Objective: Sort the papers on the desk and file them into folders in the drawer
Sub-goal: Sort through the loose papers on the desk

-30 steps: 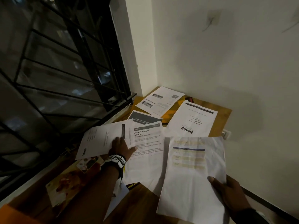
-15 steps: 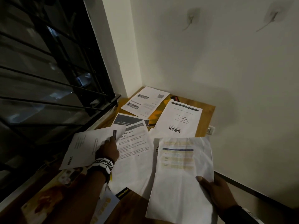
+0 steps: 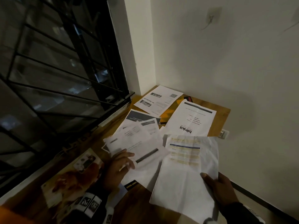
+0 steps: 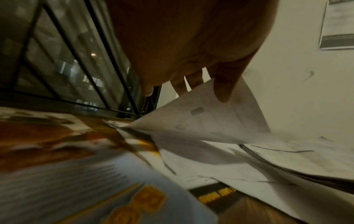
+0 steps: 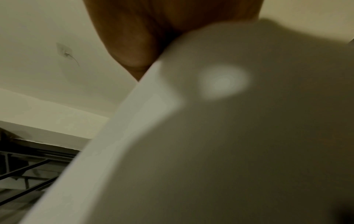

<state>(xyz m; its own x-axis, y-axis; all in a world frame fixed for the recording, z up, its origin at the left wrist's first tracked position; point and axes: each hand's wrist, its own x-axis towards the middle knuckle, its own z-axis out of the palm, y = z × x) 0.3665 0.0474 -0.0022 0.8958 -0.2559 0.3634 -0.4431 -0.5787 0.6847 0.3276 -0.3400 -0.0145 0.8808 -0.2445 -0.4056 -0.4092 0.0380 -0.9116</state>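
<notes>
Loose white papers are spread over a wooden desk [image 3: 221,117] in a room corner. My left hand [image 3: 129,160] pinches a printed sheet [image 3: 134,143] by its near edge and holds it lifted over the middle papers. In the left wrist view the thumb [image 4: 224,91] lies on top of that raised sheet [image 4: 206,119]. My right hand [image 3: 210,180] grips a sheet with a yellow table [image 3: 186,167] at its right edge, thumb on top. That paper [image 5: 229,136] fills the right wrist view. No drawer or folder shows.
Further back lie a "blinkit" sheet [image 3: 191,120], a sheet with small photos [image 3: 158,99] and a dark-headed page [image 3: 139,116]. A glossy food flyer [image 3: 72,175] lies near left. A barred window [image 3: 56,78] runs along the left, walls stand behind and right, with a wall socket [image 3: 224,134].
My left hand has lifted the sheet that lay at the left and swung it rightwards over the middle page. My right hand keeps its sheet in place.
</notes>
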